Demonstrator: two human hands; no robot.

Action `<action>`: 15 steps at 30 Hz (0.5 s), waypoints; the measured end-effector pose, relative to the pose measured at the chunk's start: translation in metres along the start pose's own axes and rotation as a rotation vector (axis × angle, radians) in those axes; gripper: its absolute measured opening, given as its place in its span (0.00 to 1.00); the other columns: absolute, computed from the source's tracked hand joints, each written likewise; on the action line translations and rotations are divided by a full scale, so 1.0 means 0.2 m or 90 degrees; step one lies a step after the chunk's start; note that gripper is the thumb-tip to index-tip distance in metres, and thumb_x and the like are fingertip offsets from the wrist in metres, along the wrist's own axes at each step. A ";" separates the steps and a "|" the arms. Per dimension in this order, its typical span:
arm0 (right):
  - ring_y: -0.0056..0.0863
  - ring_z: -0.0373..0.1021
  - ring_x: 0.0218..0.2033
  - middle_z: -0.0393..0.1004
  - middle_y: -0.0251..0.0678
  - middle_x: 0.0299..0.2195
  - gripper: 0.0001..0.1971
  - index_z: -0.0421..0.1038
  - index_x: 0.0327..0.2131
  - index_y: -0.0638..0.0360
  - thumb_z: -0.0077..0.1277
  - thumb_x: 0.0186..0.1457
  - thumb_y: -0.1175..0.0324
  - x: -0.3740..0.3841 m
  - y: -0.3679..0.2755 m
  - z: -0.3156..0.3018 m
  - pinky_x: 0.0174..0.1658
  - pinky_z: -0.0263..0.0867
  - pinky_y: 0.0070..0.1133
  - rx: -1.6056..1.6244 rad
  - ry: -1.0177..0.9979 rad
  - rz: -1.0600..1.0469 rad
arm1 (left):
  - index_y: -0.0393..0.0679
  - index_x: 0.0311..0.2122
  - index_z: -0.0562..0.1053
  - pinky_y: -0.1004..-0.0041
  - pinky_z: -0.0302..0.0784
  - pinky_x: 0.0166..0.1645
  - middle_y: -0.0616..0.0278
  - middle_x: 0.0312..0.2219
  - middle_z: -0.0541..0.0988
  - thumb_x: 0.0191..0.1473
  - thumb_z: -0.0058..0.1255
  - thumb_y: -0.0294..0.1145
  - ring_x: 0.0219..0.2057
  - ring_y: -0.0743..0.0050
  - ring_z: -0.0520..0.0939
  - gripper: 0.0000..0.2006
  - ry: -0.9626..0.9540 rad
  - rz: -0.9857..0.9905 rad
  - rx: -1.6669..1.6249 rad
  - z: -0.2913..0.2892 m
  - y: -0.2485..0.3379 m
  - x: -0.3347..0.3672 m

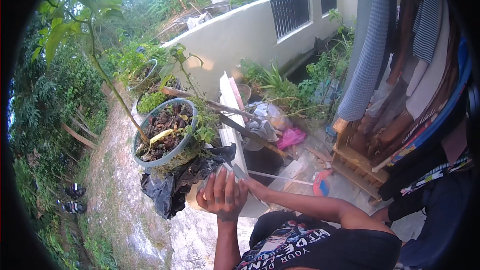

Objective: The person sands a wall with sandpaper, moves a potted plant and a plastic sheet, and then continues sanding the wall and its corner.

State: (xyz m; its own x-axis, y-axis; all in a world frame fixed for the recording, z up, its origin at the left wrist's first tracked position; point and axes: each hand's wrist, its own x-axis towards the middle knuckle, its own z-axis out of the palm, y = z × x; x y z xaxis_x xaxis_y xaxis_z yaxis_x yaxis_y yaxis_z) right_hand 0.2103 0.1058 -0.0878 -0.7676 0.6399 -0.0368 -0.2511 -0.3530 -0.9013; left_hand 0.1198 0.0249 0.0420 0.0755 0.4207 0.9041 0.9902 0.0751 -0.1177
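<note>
Both my hands meet at the lower middle, just in front of a potted plant. My left hand (pixel 223 195) shows its back, fingers bent and curled; whatever lies under them is hidden. Close against it, my right hand (pixel 255 189) is closed at the end of a flat grey piece (pixel 239 171), whose kind I cannot make out. Torn black plastic (pixel 172 190) lies beside and beyond my left hand, under the pot. The round grey-green pot (pixel 186 145) holds dark soil and a tall, thin-stemmed plant (pixel 107 72) leaning left.
A wooden stick (pixel 210 102) and white boards (pixel 231 115) stand beyond the pot. Plastic bags (pixel 267 115), one pink (pixel 291 138), lie farther right. Hanging clothes (pixel 425 70) and a wooden rack (pixel 357 167) fill the right side. A low wall (pixel 230 35) runs behind.
</note>
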 end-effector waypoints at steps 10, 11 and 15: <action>0.20 0.62 0.53 0.67 0.33 0.52 0.30 0.62 0.59 0.61 0.32 0.70 0.44 0.08 -0.13 0.06 0.57 0.59 0.22 0.037 -0.009 0.049 | 0.61 0.47 0.74 0.60 0.54 0.62 0.74 0.46 0.80 0.53 0.56 0.44 0.52 0.69 0.76 0.15 -0.006 -0.015 0.005 0.00 -0.01 -0.03; 0.20 0.62 0.53 0.67 0.33 0.52 0.30 0.62 0.59 0.61 0.32 0.70 0.44 0.07 -0.06 0.03 0.57 0.59 0.22 0.034 -0.012 0.053 | 0.61 0.46 0.74 0.60 0.54 0.62 0.74 0.46 0.80 0.52 0.56 0.43 0.52 0.70 0.76 0.15 -0.010 -0.015 0.001 0.01 -0.01 -0.03; 0.19 0.63 0.49 0.67 0.33 0.49 0.30 0.64 0.57 0.60 0.33 0.69 0.43 0.04 -0.02 0.07 0.54 0.60 0.22 0.050 0.011 0.034 | 0.61 0.47 0.75 0.60 0.54 0.62 0.75 0.47 0.80 0.52 0.57 0.43 0.52 0.70 0.76 0.15 0.003 -0.015 0.004 0.01 -0.03 -0.03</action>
State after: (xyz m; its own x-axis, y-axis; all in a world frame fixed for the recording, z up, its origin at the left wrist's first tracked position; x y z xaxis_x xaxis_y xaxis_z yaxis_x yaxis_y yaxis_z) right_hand 0.1977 0.1031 -0.0786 -0.7708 0.6303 -0.0922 -0.2561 -0.4390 -0.8612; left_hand 0.1136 0.0228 0.0368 0.0522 0.4150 0.9083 0.9909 0.0913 -0.0987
